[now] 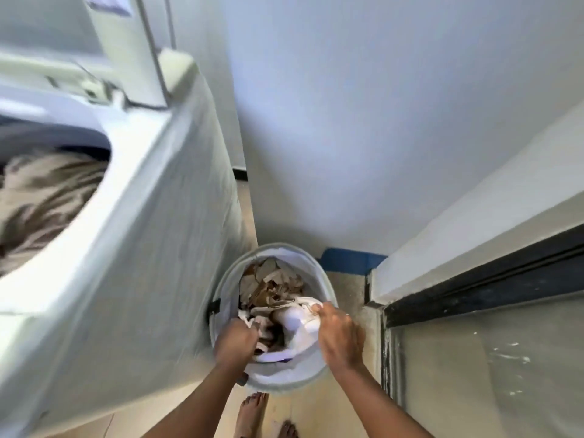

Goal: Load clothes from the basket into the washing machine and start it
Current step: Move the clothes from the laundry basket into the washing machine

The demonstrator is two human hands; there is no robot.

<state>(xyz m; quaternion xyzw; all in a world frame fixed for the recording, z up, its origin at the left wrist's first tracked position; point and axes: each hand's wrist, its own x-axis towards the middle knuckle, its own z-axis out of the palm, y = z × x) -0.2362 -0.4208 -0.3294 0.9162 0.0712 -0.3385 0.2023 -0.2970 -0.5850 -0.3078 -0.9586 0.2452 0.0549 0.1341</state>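
Clothes (271, 292) in tans and browns lay heaped in the round basket (328, 289), which stood on the floor just beside the washing machine (142, 248), in the narrow gap between it and the wall. The person was bent over it with both arms reaching down, bare feet (252, 415) planted close behind the basket.

The left hand (235, 341) was sunk into the near left side of the heap, its fingers curled into the clothes, gripping a bunch of them as far as I could see. The right hand (339, 338) had a white garment (298, 324) pinched between thumb and fingers at its upper edge, near the right side of the rim.

The machine's lid (126, 42) stood up and open, and a striped fabric (47, 191) lay in the drum, blurred, so I judged the loading to be partly done, with a fair amount left in the basket. The step in hand looked like gathering the next armful.

To my mind the next move called for lifting both handfuls clear of the rim together, swinging them up and to the left over the machine's high front edge, and letting go only above the drum. Loose ends might snag on the rim or trail and drop onto the floor, so a firm bunching seemed wise. Starting the machine was a long way off.
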